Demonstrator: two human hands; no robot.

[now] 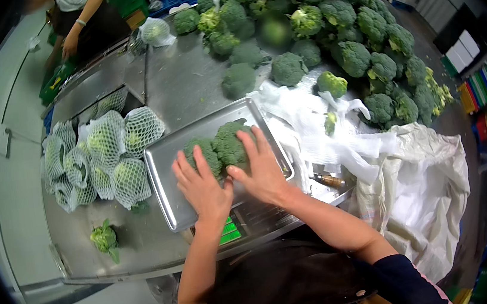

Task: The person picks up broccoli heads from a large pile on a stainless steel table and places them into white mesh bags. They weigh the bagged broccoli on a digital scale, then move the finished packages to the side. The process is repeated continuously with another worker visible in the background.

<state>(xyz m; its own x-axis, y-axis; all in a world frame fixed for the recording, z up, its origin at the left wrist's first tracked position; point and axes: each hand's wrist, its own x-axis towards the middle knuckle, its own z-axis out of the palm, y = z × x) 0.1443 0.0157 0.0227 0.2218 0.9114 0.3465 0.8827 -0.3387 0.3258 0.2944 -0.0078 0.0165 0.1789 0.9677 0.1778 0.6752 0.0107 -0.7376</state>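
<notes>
Two broccoli heads lie side by side in a shallow metal tray (164, 174). My left hand (203, 192) cups the left broccoli head (208, 150), its fingers over the crown. Around the right broccoli head (228, 142) are the fingers and thumb of my right hand (264, 174). Both thumbs come close together between the heads; the undersides are hidden. Below the tray's near edge a green-lit digital display (229, 232) shows, partly covered by my left forearm.
Net-sleeved broccoli heads (102, 141) cluster at left, near a loose small floret (105, 240). A large broccoli pile (336, 15) fills the far right. White foam net sleeves (327, 133), a wooden-handled tool (330, 181) and a woven sack (411, 205) lie right. Another person (84, 17) stands far left.
</notes>
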